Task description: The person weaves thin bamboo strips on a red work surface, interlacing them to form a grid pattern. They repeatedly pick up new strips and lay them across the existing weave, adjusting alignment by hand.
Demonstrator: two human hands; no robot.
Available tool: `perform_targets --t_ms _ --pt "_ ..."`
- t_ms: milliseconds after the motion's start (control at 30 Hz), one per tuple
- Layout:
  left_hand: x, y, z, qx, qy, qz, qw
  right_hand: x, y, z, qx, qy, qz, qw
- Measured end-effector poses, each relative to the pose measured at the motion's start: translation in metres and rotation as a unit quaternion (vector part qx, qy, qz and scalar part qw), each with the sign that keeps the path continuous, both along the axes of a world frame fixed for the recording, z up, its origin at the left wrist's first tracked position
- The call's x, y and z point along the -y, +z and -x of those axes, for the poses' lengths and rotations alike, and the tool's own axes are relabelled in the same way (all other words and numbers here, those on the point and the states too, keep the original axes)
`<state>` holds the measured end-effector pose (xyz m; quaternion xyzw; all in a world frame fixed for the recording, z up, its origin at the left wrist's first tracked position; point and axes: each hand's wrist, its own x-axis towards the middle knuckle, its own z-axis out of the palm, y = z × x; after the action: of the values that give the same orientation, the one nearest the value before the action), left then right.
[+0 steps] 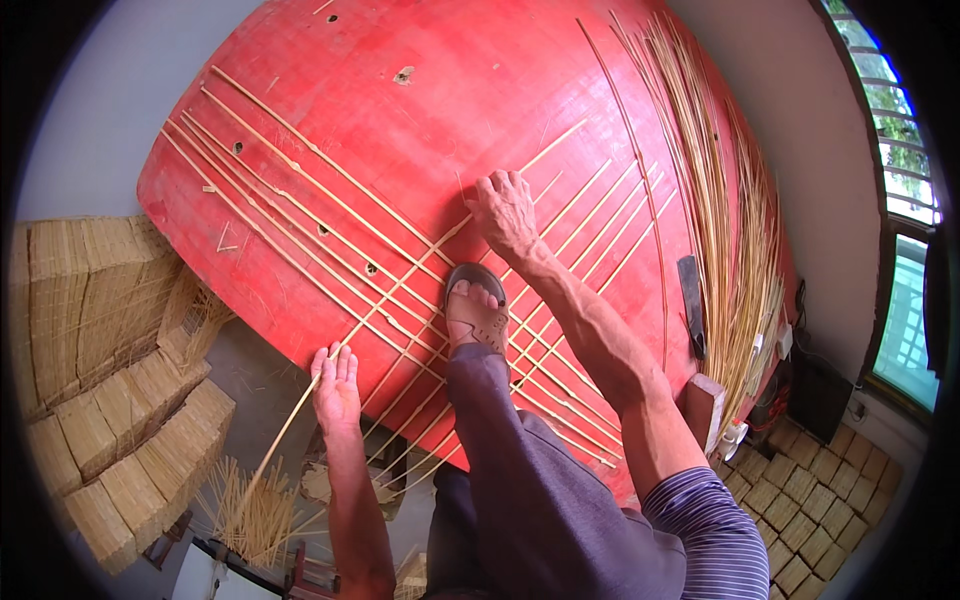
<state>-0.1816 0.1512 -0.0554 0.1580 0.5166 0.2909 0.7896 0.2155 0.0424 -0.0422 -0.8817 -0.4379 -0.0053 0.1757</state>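
Note:
My right hand [506,212] is closed around a long pale bamboo strip [411,268] above the red board [420,120]. The strip runs diagonally down to my left hand [337,392], past the board's lower edge. That hand is palm up with its fingers stretched out, and the strip passes across them; the thumb is hard to make out. Several other strips [300,215] cross beneath it in a loose open grid. My sandalled foot [475,308] stands on the crossing, hiding part of it.
A bundle of thin strips [725,190] lies along the board's right side, with a dark flat blade [691,305] and a wooden block [704,410] nearby. Stacked woven bundles [100,430] stand at left, and more bundles [800,500] at lower right. A window [905,290] is at right.

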Motion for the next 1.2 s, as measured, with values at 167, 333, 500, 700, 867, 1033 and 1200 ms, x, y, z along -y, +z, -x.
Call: perform_targets --t_ms 167,333,500,700,867,1033,1200 --pt "0.002 0.002 0.002 -0.004 0.002 -0.008 1.000 0.001 0.014 0.003 0.058 -0.004 0.002 0.998" --pt "0.001 0.001 0.003 -0.010 -0.007 -0.003 1.000 0.007 0.002 -0.005 0.021 -0.040 -0.019 0.999" --pt "0.001 -0.004 0.007 -0.008 0.000 -0.008 1.000 0.005 0.000 -0.007 0.007 -0.030 -0.027 0.999" --pt "0.005 -0.010 0.006 -0.014 0.028 0.000 1.000 0.009 0.000 -0.007 -0.010 -0.031 -0.028 0.999" --pt "0.009 -0.011 0.009 -0.024 0.042 -0.010 0.999 0.009 0.000 -0.011 0.003 -0.023 -0.030 0.999" --pt "0.005 0.026 0.007 -0.141 -0.136 0.107 0.975 0.009 -0.009 -0.007 0.040 -0.005 -0.043 0.998" --pt "-0.007 0.046 -0.038 -0.395 -0.309 -0.487 0.715 -0.007 0.011 0.014 -0.090 0.108 -0.091 0.986"
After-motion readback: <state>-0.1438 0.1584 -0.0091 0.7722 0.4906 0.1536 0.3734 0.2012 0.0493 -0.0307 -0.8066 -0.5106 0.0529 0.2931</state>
